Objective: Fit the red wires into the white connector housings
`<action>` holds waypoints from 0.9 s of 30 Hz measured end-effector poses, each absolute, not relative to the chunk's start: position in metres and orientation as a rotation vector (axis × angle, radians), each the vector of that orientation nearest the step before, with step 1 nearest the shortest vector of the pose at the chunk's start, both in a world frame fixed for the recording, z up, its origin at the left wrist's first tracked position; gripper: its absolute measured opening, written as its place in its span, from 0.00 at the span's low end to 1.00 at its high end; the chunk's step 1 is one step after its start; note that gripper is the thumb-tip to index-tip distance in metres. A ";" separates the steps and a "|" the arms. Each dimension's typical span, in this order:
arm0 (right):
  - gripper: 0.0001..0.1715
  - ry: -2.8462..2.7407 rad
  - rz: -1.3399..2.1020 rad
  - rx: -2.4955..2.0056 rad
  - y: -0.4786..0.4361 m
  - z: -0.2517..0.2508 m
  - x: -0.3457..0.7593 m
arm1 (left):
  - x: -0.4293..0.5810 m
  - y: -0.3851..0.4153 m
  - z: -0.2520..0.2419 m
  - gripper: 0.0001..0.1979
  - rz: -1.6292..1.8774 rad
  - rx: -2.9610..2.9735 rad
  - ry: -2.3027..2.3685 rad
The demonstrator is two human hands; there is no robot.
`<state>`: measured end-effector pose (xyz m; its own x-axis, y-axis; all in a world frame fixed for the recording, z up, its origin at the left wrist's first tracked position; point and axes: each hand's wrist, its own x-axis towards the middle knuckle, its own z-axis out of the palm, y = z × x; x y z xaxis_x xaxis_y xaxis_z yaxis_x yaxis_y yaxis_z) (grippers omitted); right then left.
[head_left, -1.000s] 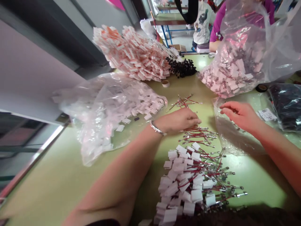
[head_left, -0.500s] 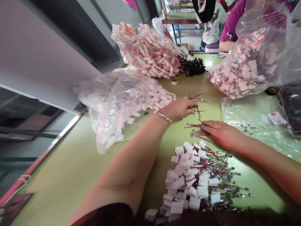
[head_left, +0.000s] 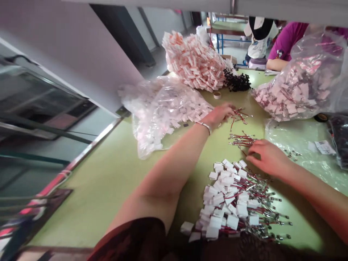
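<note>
My left hand (head_left: 220,113), with a bracelet at its wrist, reaches to a few loose red wires with metal ends (head_left: 239,117); its bent fingertips touch them, and whether they grip one is unclear. Beside a small bundle of red wires (head_left: 241,140) lies my right hand (head_left: 265,156), its thumb and fingers curved with a gap between them. One wire end is near those fingertips. Closer to me is a big heap of white connectors (head_left: 223,195) with red wires and metal tips pointing right.
A clear bag of white pieces (head_left: 165,108) lies left. Behind are a pink-white pile (head_left: 194,61), black parts (head_left: 237,80) and a tape roll (head_left: 217,95). A filled bag (head_left: 296,90) stands right, near a person in a purple sleeve (head_left: 288,40).
The view has shifted, so the table items appear further right. My left hand has moved among the loose wires. My right hand has gone from nearly flat to curved beside the bundle.
</note>
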<state>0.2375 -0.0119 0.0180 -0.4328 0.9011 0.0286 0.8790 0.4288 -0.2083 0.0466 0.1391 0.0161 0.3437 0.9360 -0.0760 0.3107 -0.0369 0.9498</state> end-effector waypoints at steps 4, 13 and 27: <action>0.14 -2.612 0.189 -1.811 -0.012 0.012 0.218 | 0.035 0.127 0.029 0.17 0.650 1.195 1.104; 0.13 -2.626 0.281 -1.904 -0.010 0.008 0.208 | 0.057 0.122 0.021 0.21 0.762 2.142 1.098; 0.12 -1.928 0.941 -1.482 -0.007 0.010 0.260 | -0.012 0.101 0.008 0.14 0.647 2.294 1.801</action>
